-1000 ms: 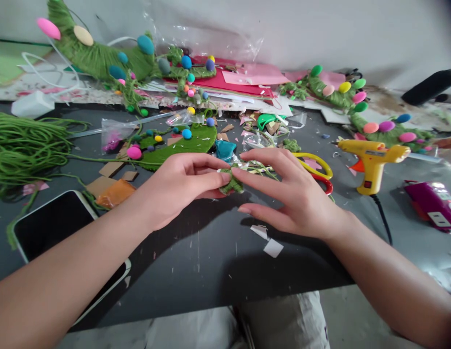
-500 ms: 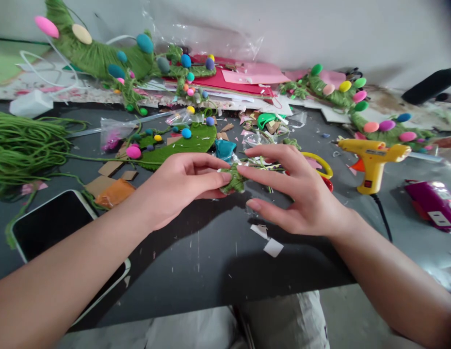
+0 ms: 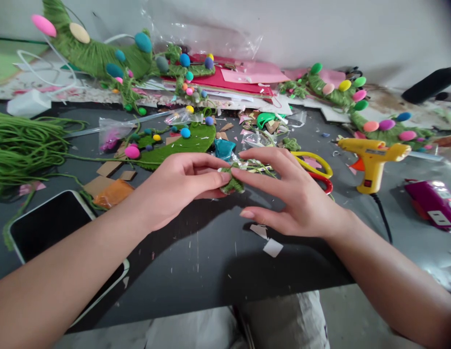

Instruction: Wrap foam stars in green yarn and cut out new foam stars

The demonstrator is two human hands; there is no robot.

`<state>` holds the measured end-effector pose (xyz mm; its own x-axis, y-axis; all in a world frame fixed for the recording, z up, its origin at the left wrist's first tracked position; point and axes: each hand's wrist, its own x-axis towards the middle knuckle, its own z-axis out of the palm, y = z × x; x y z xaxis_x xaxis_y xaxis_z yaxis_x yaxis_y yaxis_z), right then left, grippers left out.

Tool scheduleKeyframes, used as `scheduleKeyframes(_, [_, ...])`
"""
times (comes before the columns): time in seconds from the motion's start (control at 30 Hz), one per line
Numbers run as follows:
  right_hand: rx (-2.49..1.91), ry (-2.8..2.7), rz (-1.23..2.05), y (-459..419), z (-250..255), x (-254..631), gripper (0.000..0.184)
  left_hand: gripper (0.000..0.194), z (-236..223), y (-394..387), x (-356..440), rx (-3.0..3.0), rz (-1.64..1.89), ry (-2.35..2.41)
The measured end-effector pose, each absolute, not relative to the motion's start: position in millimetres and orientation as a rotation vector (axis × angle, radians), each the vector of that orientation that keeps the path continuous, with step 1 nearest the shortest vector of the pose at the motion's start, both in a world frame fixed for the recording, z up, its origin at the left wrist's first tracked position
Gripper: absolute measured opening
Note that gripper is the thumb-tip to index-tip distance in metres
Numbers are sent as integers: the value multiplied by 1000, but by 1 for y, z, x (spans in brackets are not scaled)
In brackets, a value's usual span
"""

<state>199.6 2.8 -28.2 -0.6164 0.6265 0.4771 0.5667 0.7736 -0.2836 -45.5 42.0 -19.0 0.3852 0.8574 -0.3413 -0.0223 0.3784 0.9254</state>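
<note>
A small green yarn-wrapped piece (image 3: 234, 184) is pinched between the thumb and fingers of my left hand (image 3: 182, 186), just above the dark table. My right hand (image 3: 296, 196) is open, its fingers spread; the index fingertip rests on or very near the top of that piece. Behind my hands lie a teal packet (image 3: 224, 149) and a large green felt leaf (image 3: 194, 141) with coloured balls. Scissors with yellow and red handles (image 3: 325, 169) are partly hidden by my right hand.
A yellow glue gun (image 3: 373, 155) stands on the right, its black cord trailing forward, near a purple packet (image 3: 432, 203). On the left are a green yarn heap (image 3: 27, 150), a phone (image 3: 54, 223) and an orange packet (image 3: 112, 195). Decorated green crescents (image 3: 98, 55) line the back.
My right hand has shifted slightly left, its index finger reaching further over the green piece, and more of the scissors' handles shows. My left hand keeps its hold almost unmoved.
</note>
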Motion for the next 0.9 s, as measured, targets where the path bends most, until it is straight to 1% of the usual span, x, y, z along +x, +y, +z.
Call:
scheduleKeyframes(0.17, [-903, -2338, 161, 2, -27, 200, 61, 27, -17, 41, -45, 1016, 718, 1042])
scheduleKeyframes(0.27, [-922, -2318, 165, 2, -26, 200, 60, 32, -17, 42, -45, 1012, 724, 1049])
scheduleKeyframes(0.47, [-871, -2362, 160, 3, -29, 200, 57, 24, -17, 42, -46, 1002, 712, 1025])
scheduleKeyframes(0.73, [-864, -2382, 128, 4, -31, 199, 65, 21, -15, 42, -45, 1002, 701, 1019])
scheduleKeyframes(0.83, [-875, -2346, 151, 4, -30, 199, 62, 25, -16, 42, -45, 999, 713, 1017])
scheduleKeyframes(0.9, [-877, -2311, 151, 4, -29, 199, 56, 28, -16, 41, -45, 995, 717, 1022])
